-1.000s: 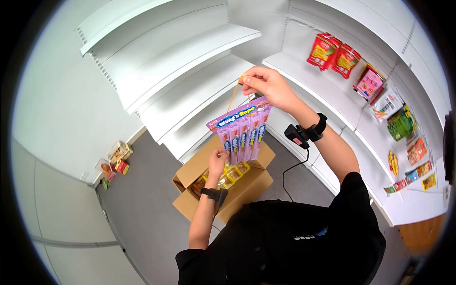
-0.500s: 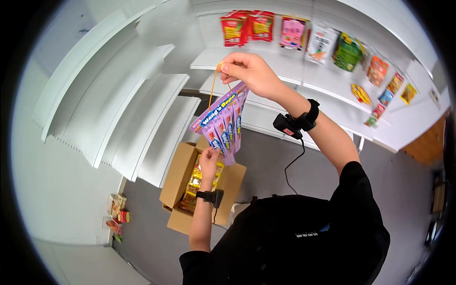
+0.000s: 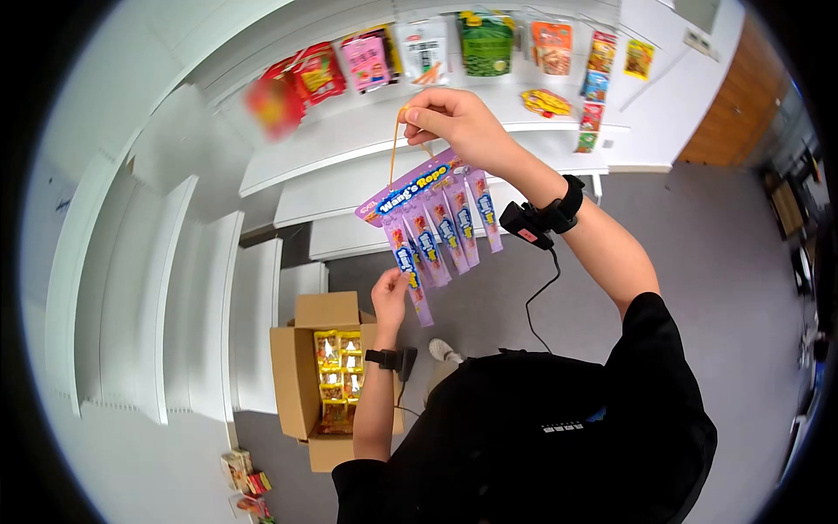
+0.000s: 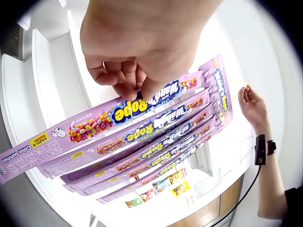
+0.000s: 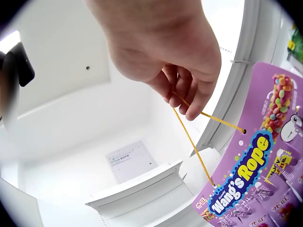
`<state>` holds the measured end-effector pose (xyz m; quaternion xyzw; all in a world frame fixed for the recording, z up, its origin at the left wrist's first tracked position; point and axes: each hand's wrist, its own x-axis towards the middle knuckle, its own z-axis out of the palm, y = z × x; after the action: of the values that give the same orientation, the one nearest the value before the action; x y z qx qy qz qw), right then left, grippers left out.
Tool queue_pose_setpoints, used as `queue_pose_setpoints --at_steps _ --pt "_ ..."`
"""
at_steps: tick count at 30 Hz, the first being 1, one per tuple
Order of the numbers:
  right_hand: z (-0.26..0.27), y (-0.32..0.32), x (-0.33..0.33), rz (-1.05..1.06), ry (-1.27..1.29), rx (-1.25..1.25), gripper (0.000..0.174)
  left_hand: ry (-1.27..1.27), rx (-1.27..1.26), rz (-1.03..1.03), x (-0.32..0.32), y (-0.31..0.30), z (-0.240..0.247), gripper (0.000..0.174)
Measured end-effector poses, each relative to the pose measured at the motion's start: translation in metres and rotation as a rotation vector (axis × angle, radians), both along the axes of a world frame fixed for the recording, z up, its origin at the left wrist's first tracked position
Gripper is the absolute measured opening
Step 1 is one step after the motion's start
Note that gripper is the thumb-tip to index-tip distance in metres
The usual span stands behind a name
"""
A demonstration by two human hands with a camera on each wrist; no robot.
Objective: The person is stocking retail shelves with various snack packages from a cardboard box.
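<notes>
My right hand (image 3: pixel 463 127) pinches a yellow cord (image 5: pixel 190 138) threaded through two holes in a purple header card (image 3: pixel 412 190) marked "Wang's Rope". Below the card hangs a row of several long purple candy packets (image 3: pixel 447 229), fanned slightly apart. Lower and to the left, my left hand (image 3: pixel 389 297) pinches the edge of the outermost candy packet (image 4: pixel 90 124) with thumb and fingers, around its middle. That packet shows colourful gummies and swings a little away from the others.
An open cardboard box (image 3: pixel 295 384) holding yellow snack packs (image 3: pixel 332 380) stands on the floor at left. White shelves (image 3: pixel 201 297) rise beside it. Ahead, snack bags such as a green bag (image 3: pixel 486 44) hang above a white shelf (image 3: pixel 349 144). More packages (image 3: pixel 237 470) lie by the wall.
The head view has turned to the right, so shelves and box shift left. Both hands still hold the hanging candy pack, whose packets now face the camera more and spread wider.
</notes>
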<state>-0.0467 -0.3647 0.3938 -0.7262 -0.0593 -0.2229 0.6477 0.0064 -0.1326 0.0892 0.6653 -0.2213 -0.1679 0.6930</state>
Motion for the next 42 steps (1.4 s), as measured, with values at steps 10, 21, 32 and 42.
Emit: queue_pose_setpoints --at_steps 10,21,32,42 --pt "-0.021 -0.118 -0.078 -0.329 0.014 0.077 0.020 0.050 0.019 -0.248 -0.024 -0.131 -0.001 0.016" --pt "-0.049 -0.249 -0.136 -0.533 0.039 0.120 0.019 0.032 0.085 -0.482 -0.025 -0.294 -0.029 0.015" --pt "-0.082 -0.353 -0.189 -0.692 0.015 0.124 0.018 0.128 0.093 -0.757 -0.034 -0.436 -0.056 0.018" --pt "-0.119 -0.434 -0.252 -0.884 -0.003 0.113 0.019 0.158 0.178 -0.839 -0.075 -0.523 -0.069 0.020"
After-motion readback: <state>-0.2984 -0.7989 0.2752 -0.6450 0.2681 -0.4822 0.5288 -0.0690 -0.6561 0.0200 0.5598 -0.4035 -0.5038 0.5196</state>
